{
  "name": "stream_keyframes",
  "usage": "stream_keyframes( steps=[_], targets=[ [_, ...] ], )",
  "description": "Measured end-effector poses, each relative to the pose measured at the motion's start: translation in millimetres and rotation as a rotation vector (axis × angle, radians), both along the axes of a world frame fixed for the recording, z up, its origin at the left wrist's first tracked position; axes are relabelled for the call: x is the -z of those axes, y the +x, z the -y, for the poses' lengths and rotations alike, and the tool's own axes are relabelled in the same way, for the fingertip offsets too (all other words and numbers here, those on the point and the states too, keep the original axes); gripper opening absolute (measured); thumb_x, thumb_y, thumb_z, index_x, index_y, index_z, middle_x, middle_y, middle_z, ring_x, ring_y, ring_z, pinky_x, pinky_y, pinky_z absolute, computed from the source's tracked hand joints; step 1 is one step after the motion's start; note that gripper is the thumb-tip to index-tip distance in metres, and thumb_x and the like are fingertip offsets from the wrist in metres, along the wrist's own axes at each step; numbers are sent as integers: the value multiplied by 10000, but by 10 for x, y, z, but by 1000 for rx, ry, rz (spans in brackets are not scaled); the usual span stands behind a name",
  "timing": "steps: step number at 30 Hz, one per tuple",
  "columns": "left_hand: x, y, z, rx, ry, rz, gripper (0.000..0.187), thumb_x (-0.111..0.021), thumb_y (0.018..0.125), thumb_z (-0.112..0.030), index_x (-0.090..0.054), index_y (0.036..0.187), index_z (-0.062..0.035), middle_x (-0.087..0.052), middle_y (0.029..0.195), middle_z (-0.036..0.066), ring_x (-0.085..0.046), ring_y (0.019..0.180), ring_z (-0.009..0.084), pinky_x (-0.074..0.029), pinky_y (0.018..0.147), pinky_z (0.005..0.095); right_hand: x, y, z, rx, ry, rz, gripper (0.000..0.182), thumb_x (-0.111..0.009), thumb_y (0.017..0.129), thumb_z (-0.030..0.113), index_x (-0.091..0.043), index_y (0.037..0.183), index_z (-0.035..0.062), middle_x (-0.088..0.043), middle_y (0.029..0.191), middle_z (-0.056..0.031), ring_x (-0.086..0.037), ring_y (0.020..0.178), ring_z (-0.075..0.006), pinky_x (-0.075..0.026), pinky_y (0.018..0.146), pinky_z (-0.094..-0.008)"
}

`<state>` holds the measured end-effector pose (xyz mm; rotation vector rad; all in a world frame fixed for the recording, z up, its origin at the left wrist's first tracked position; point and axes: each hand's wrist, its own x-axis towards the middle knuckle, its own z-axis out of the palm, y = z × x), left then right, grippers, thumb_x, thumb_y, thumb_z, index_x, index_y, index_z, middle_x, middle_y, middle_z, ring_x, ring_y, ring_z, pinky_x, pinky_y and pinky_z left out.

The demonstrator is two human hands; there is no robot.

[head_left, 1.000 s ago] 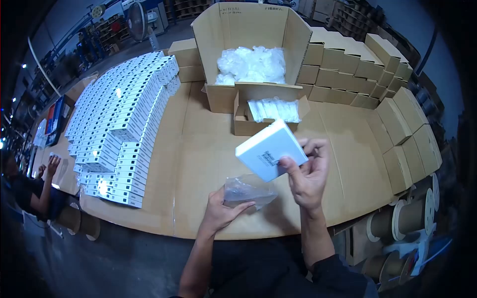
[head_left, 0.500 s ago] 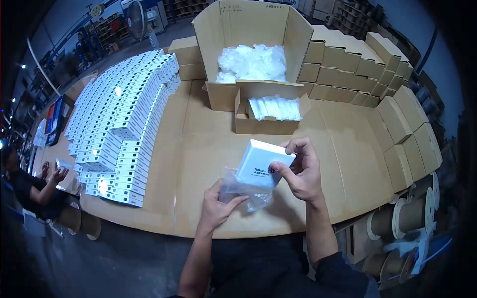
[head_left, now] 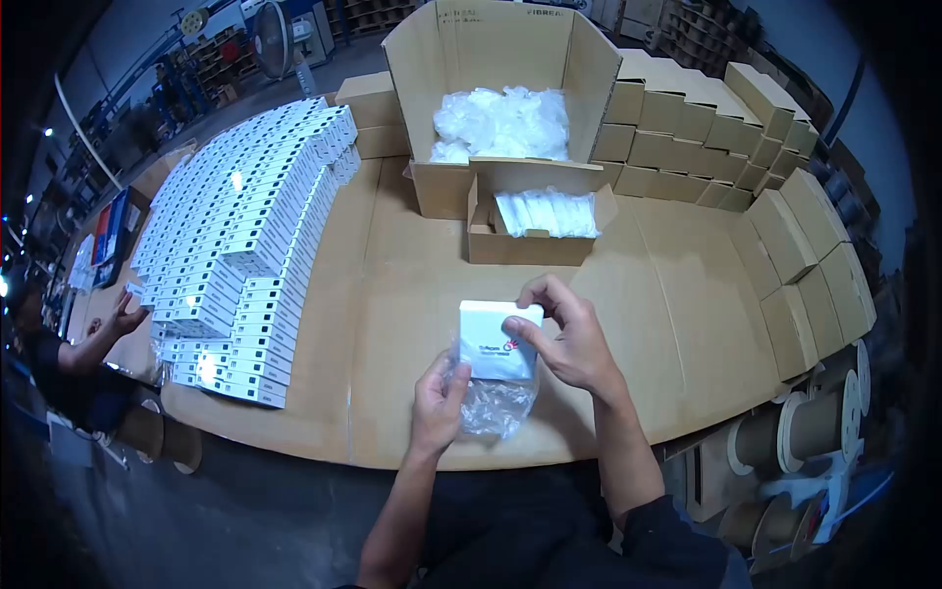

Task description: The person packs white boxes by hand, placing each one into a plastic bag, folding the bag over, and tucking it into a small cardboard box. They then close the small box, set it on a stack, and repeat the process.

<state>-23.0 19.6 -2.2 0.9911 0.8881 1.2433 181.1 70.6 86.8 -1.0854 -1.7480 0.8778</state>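
In front of me, above the table, a flat white box [head_left: 483, 322] with printed lettering and a small red logo is held up, its lower part inside a clear plastic bag [head_left: 500, 407]. My right hand [head_left: 574, 346] pinches the box at its upper right corner, thumb on the printed face. My left hand [head_left: 439, 407] is closed on the bag along the box's lower left side, thumb in front. The bag's loose end hangs crumpled under the box. The fingers behind the box are hidden.
Stacked white boxes [head_left: 257, 231] cover the table's left side. Behind my hands, a small carton [head_left: 535, 252] holds bagged items, and a large carton [head_left: 446, 191] holds clear plastic bags. Brown boxes [head_left: 677, 157] line the back right. At the far left is another person's hand [head_left: 126, 316].
The box has moved left and slightly down and straightened from its tilt. It appears deeper in the bag. My left hand has shifted up along the box's side; both hands keep hold.
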Motion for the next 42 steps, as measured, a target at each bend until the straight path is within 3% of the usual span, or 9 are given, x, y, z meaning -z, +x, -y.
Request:
stream_keyframes(
  steps=[4,7,12,18,27,32,36,39,42],
  targets=[
    [77,104,-10,-99,-13,208,386,-525,1101,-229,-551,1360,56,-663,1197,75,-627,1057,100,-512,923,267,205,-9,4,-69,-200,-531,358,-670,983,52,-485,1287,6,-642,1259,-114,-650,1060,-147,-548,892,-285],
    [88,100,-30,-175,-48,304,392,-531,1099,-240,-550,1358,54,-665,1193,79,-626,1058,102,-514,920,265,453,101,171,-157,-205,-527,369,-645,989,23,-487,1321,1,-612,1306,-125,-647,1051,-130,-546,902,-271],
    [95,63,-50,-159,-10,312,399,-504,1109,-259,-551,1355,52,-665,1192,86,-627,1066,121,-509,936,283,619,-33,329,-11,-432,-583,181,-696,977,45,-657,1131,-41,-697,1083,-77,-638,1002,-83,-545,858,-237],
    [275,-48,-89,-181,64,151,403,-450,1123,-288,-600,1288,48,-684,1190,113,-656,1103,180,-529,983,354,619,-94,325,73,-366,-617,113,-681,994,48,-675,1065,-39,-713,1061,-94,-649,959,-94,-543,867,-246],
    [25,-64,-124,-135,307,-177,487,-412,1132,-319,-574,1363,77,-681,1252,159,-606,1215,199,-460,1072,355,675,-129,277,-17,-247,-761,129,-624,1034,93,-626,1106,-13,-714,1178,-181,-663,1078,-180,-519,995,-331],
    [66,42,-87,-205,133,91,524,-407,1132,-329,-526,1415,96,-578,1437,182,-551,1303,229,-408,1130,367,572,-228,305,-39,-364,-993,318,-691,992,91,-555,1265,1,-687,1236,-161,-654,1101,-171,-524,978,-315],
    [94,65,-112,-178,113,156,527,-397,1134,-335,-507,1430,87,-510,1509,184,-504,1350,217,-384,1145,361,697,-221,337,-72,-314,-694,532,-759,901,-28,-507,1369,-11,-674,1223,-133,-656,1090,-162,-564,919,-295],
    [162,88,-135,-164,155,88,466,-440,1127,-278,-515,1413,81,-518,1489,167,-498,1356,223,-370,1161,365,800,-246,325,3,-284,-697,487,-740,921,-17,-526,1359,-8,-675,1236,-123,-657,1088,-153,-548,948,-300],
    [135,138,-81,-139,136,19,366,-504,1106,-213,-575,1334,64,-608,1352,136,-581,1257,211,-470,1079,354,750,-195,341,16,-267,-579,308,-721,948,9,-632,1240,-36,-706,1166,-106,-662,1063,-151,-546,934,-297]
  ],
)
